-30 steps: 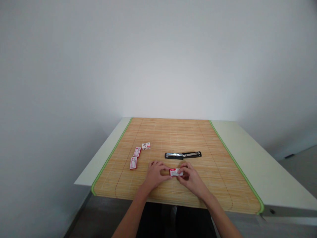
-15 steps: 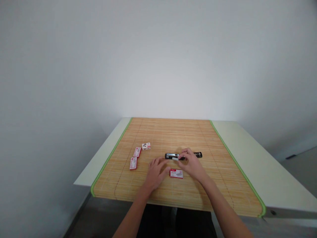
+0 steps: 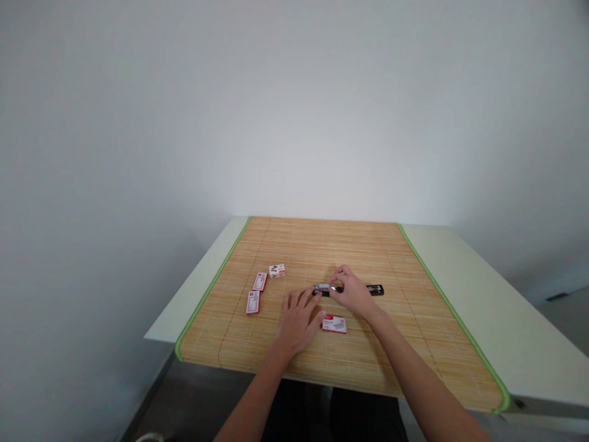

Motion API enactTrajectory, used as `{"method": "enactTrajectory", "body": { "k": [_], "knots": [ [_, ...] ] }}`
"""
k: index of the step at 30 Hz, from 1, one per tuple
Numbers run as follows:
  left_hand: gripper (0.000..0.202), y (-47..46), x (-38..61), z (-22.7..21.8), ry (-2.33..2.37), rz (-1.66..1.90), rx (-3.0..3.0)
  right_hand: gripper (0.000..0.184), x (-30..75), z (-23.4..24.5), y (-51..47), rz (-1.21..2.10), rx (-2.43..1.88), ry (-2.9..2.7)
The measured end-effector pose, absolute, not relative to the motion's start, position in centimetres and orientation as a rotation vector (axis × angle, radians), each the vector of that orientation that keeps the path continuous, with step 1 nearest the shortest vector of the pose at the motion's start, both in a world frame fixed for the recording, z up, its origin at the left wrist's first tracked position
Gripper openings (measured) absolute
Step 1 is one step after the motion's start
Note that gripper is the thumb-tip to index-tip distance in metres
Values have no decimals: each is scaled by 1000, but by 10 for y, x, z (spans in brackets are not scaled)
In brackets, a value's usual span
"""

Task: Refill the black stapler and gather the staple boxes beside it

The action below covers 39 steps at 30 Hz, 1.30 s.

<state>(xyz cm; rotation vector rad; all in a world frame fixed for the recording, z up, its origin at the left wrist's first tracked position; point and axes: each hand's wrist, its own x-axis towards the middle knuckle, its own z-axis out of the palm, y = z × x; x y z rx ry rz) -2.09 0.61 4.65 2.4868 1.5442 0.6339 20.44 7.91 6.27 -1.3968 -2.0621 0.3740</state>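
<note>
Bamboo mat [image 3: 322,245] underneath | opened stapler [image 3: 376,290] at right fingertips | right hand [image 3: 352,292] pinching staple strip [image 3: 323,286] over it | left hand [image 3: 297,322] loosely spread beside it | red-white box [image 3: 334,324] by left thumb | three boxes [image 3: 260,282] left of those fingers

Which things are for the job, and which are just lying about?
Probably for the job:
black stapler, at the right hand
pale strip, at the stapler
red-and-white box, by the left hand

Just lying about:
farther flat box, at left
nearer flat box, at left
small white box
</note>
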Motion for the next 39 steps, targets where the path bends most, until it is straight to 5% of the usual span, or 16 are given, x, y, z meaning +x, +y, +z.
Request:
{"method": "enactTrajectory", "body": {
  "k": [29,39],
  "knots": [
    [59,4,-20,50,1525,681,2470,15,204,75,75,360,-1286,-2248],
    [57,3,-19,50,1532,688,2454,56,320,87,60,479,-1419,-1892]
  ]
}}
